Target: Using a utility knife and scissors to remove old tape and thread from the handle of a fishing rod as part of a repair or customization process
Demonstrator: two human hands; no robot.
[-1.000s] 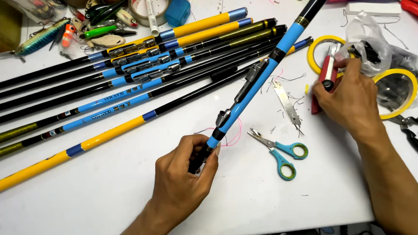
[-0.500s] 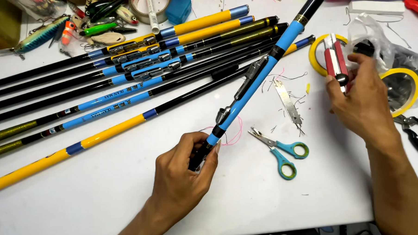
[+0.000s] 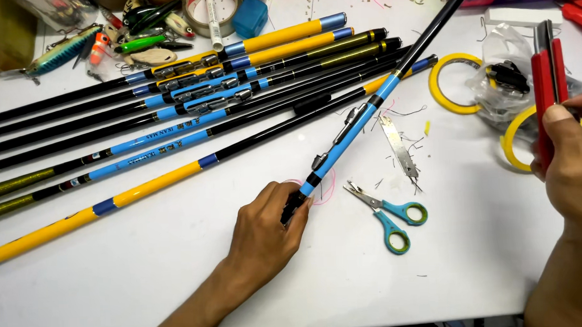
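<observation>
My left hand (image 3: pixel 264 232) grips the black butt end of a blue and black fishing rod (image 3: pixel 360 116) that runs diagonally up to the top right edge. A loop of pink line (image 3: pixel 327 185) lies under the rod by my fingers. My right hand (image 3: pixel 571 166) is at the right edge, raised off the table, holding a red utility knife (image 3: pixel 546 83) upright. Small scissors with blue handles (image 3: pixel 389 211) lie open between my hands. A flat metal blade strip (image 3: pixel 399 147) sits just above them among short wire offcuts.
Several rods in yellow, blue and black (image 3: pixel 173 116) lie side by side across the left of the white table (image 3: pixel 147 278). Fishing lures (image 3: pixel 61 52), a tape roll (image 3: pixel 202 15) and a marker sit at top left. Yellow tape rings (image 3: pixel 443 90) and a plastic bag (image 3: pixel 507 72) lie at right.
My right hand has moved right and up with the red knife, away from the yellow tape rings toward the frame's edge. My left hand and the rod have stayed put.
</observation>
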